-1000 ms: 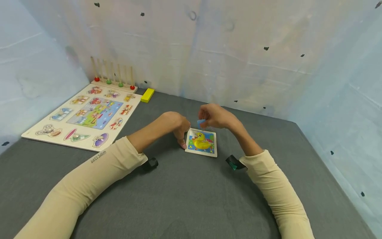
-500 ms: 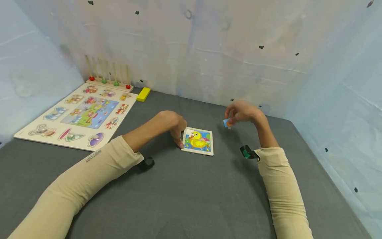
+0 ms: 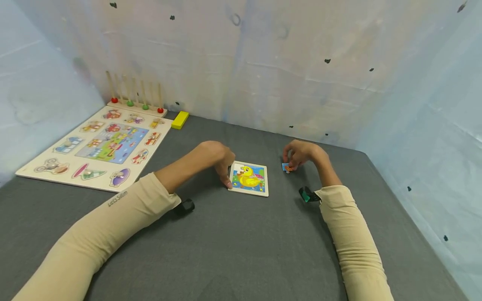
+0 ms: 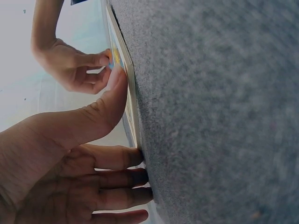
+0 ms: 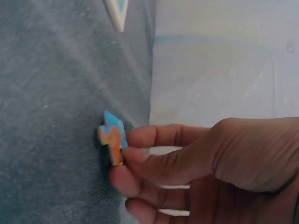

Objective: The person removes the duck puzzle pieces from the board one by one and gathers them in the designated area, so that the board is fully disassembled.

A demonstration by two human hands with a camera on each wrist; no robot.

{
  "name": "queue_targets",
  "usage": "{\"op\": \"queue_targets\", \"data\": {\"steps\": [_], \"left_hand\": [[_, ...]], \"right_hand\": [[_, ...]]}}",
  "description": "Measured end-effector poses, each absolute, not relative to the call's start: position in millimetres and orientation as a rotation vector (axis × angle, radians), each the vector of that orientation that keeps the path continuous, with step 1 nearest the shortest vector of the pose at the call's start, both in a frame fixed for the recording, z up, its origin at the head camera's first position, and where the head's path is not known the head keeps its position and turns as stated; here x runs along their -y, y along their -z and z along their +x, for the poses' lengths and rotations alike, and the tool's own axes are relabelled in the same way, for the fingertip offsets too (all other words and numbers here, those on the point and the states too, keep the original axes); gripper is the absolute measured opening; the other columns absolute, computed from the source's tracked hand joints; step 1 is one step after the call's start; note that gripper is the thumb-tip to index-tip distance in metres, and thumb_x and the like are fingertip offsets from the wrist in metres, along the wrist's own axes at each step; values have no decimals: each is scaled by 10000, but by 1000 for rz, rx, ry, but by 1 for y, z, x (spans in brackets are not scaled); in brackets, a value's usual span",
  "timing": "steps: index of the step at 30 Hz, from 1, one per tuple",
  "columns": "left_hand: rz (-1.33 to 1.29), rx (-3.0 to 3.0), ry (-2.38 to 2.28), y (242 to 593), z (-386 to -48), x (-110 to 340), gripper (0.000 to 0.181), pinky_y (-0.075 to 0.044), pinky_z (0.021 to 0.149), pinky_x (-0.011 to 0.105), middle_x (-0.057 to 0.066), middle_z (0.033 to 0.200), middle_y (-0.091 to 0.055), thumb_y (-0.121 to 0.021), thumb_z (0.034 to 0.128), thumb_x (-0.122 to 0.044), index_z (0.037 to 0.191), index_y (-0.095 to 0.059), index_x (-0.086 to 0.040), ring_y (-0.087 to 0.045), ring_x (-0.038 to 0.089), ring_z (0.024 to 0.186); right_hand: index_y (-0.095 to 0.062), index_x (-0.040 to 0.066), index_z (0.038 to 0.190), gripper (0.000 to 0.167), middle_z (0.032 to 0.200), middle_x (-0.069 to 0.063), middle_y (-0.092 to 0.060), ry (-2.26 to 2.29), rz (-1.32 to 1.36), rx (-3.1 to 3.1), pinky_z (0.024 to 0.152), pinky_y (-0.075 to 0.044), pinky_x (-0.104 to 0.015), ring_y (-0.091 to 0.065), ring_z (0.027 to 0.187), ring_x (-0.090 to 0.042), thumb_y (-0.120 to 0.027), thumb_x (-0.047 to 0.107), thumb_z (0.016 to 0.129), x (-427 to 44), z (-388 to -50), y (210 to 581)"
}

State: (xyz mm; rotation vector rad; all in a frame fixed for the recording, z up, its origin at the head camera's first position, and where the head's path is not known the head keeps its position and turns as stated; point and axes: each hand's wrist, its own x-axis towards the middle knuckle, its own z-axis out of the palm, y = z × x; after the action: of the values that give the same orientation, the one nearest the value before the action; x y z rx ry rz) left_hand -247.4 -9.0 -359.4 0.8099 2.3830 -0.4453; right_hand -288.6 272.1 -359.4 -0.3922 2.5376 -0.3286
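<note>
A square duck puzzle (image 3: pixel 248 179) in a pale wooden frame lies on the dark tabletop, its upper left corner a bare pale patch. My left hand (image 3: pixel 220 161) holds its left edge; in the left wrist view the thumb (image 4: pixel 117 88) presses on the rim and the fingertips touch the cloth. To the right of the puzzle, my right hand (image 3: pixel 303 154) pinches a small blue and orange piece (image 3: pixel 286 167) low over the table. In the right wrist view the piece (image 5: pixel 113 137) sits between thumb and fingers, close to the surface.
At the left lies a large peg puzzle board (image 3: pixel 90 146). Behind it stands a wooden rack of upright rods (image 3: pixel 135 106) with red and green beads, and a yellow block (image 3: pixel 180 120) lies beside it. A sheet-covered wall (image 3: pixel 263 75) closes off the back.
My right hand has moved right, away from above the puzzle, and then down toward the table with the piece. The left hand stays on the frame's left edge; the head view has shifted slightly.
</note>
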Motion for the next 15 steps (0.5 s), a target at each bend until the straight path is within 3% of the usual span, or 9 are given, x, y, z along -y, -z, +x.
{"op": "queue_targets", "data": {"steps": [15], "left_hand": [[767,-2392,431,360,-246,9,979,-450,1107,430,114,1462,-597,-710,872,-717,1535,-468,-39,-522,212,1164]], "right_hand": [[-703,47,1143,162,937,-116,-789,295,-359,-2560,848,-595,-440,-760,869,-224,-696,36,982,-267,-288,360]]}}
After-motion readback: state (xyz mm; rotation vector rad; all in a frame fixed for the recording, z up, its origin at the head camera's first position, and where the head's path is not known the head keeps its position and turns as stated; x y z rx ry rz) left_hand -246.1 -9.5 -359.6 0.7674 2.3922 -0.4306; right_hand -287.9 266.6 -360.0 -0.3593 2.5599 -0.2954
